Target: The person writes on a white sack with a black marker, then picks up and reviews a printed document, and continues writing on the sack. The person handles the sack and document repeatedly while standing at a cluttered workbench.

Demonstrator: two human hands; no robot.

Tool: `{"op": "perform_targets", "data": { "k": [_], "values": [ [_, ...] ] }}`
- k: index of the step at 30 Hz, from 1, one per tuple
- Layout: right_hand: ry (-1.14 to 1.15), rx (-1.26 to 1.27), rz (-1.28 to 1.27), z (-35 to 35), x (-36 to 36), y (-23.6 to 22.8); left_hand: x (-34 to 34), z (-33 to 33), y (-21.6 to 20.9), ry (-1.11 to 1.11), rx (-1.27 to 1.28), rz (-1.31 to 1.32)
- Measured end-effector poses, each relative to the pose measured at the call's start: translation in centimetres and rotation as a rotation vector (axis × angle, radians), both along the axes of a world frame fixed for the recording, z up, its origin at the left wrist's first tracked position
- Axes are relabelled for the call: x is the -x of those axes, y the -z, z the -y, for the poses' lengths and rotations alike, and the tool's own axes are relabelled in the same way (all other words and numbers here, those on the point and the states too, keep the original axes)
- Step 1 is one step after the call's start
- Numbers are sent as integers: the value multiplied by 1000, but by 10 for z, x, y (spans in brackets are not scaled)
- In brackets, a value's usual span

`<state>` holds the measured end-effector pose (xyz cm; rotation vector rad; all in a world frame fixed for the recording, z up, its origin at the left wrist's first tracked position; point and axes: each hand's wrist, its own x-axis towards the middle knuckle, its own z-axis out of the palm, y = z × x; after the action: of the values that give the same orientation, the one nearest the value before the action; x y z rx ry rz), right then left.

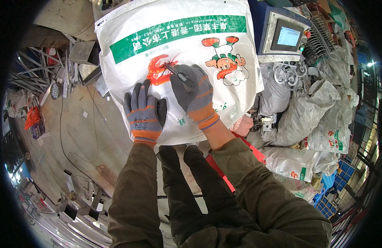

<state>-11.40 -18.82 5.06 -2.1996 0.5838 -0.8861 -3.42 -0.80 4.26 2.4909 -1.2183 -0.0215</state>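
A large white woven sack (120,82) lies flat in front of me, with a green printed band, a red shrimp picture and a cartoon figure, all upside down to me. My left hand (144,109), in a grey and orange work glove, presses on its near left part with the fingers stretched out. Gripped in my gloved right hand (193,89) is a dark marker pen (179,74). Its tip points up and left onto the red shrimp print. Whether the tip touches the sack, I cannot tell.
At the back right stands a blue-framed control panel (286,37) with a lit screen. Several filled white sacks (306,111) pile up along the right. Metal strips (40,64) lie at the far left, and a thin cable (63,132) crosses the floor. Square metal tubes (71,211) sit at the lower left.
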Motion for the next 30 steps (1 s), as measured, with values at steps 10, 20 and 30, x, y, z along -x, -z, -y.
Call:
{"op": "perform_targets", "data": {
  "k": [10, 20, 30],
  "values": [
    [2, -35, -9, 2, 1, 3, 0, 1, 0, -2, 5, 3],
    [84, -32, 2, 6, 4, 1, 1, 1, 2, 0, 32, 31],
    [168, -152, -48, 29, 26, -2, 1, 2, -1, -6, 5, 25]
  ]
}}
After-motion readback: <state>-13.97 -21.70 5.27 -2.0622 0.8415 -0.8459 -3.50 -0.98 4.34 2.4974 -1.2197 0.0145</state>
